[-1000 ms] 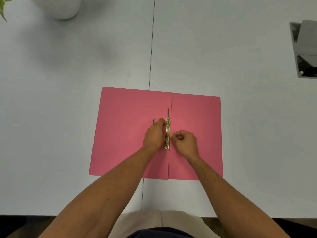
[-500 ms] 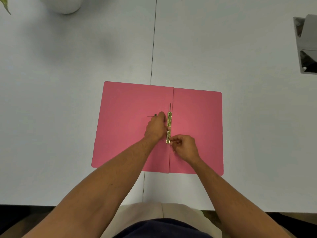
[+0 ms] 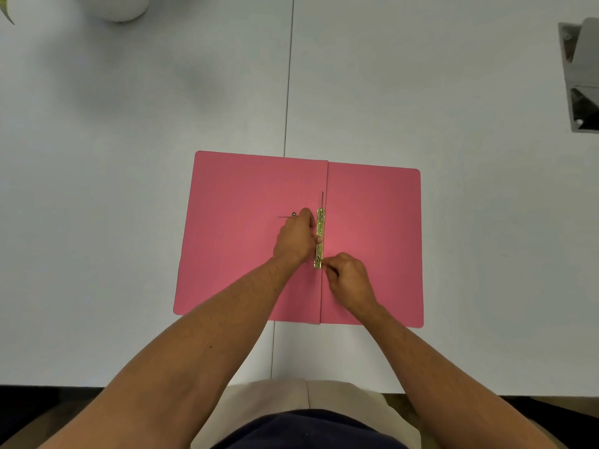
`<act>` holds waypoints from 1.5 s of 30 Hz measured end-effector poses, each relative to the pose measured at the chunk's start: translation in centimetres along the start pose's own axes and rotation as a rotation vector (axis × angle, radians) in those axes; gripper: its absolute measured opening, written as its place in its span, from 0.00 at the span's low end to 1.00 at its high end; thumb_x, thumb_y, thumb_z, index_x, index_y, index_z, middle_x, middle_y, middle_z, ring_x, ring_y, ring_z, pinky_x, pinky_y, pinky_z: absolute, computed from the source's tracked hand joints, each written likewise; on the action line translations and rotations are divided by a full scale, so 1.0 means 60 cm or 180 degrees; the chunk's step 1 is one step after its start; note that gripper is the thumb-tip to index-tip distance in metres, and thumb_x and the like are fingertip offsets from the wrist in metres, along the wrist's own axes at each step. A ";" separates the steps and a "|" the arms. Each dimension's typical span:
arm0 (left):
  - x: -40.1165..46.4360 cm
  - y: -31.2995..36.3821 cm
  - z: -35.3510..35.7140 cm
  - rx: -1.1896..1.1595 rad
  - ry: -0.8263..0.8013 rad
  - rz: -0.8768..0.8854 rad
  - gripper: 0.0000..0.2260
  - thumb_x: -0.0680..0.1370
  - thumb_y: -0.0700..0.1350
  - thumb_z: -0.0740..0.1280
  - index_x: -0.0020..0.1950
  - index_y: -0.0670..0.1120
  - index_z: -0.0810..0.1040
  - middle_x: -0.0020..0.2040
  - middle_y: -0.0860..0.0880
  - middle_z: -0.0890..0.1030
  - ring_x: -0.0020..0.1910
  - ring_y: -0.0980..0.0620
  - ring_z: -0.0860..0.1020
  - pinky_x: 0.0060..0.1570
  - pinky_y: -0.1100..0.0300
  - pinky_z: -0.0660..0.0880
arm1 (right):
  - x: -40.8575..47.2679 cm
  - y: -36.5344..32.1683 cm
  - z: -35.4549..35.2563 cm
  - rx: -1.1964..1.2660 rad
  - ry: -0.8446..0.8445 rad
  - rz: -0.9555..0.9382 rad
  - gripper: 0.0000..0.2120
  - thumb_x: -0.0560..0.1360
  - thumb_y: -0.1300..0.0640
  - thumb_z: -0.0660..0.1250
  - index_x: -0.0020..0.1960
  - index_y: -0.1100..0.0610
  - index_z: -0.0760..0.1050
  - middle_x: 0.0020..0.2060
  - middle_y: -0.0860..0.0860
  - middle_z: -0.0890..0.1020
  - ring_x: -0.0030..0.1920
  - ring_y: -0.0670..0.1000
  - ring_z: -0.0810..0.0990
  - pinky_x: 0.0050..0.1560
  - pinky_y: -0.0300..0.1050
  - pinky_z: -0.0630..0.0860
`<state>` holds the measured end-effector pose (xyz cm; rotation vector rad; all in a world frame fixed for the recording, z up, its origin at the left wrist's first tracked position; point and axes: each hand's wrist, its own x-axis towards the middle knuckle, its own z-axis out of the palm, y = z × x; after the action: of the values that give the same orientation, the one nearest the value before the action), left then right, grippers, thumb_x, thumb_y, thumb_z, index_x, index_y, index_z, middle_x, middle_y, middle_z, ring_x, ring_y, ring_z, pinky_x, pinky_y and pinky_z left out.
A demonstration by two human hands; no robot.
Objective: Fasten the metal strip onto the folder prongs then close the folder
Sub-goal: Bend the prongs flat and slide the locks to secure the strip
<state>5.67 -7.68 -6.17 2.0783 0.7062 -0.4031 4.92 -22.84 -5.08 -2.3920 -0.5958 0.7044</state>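
2 hands: left hand [image 3: 296, 241], right hand [image 3: 348, 278] on 1 metal strip [image 3: 319, 238], 1 open folder [image 3: 372, 222].

Left hand [image 3: 296, 239] flat, right hand [image 3: 348, 278] pinching.

Single head-worn view, wide-angle, looking steeply down from above the desk [image 3: 129, 157]. Near: forearms enter from the bottom edge, open folder [image 3: 243, 196] central, near desk edge across frame bottom.
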 end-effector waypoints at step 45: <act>0.001 -0.001 0.003 0.0126 0.0084 0.0032 0.04 0.77 0.36 0.64 0.47 0.44 0.71 0.40 0.48 0.78 0.40 0.49 0.82 0.41 0.45 0.81 | -0.021 -0.021 0.052 0.0817 0.0638 0.1019 0.04 0.72 0.65 0.70 0.45 0.61 0.83 0.39 0.54 0.85 0.38 0.51 0.81 0.41 0.43 0.78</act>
<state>5.64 -7.78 -6.35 2.1270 0.7082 -0.3876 1.81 -21.40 -6.04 -2.2979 -0.0340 0.6184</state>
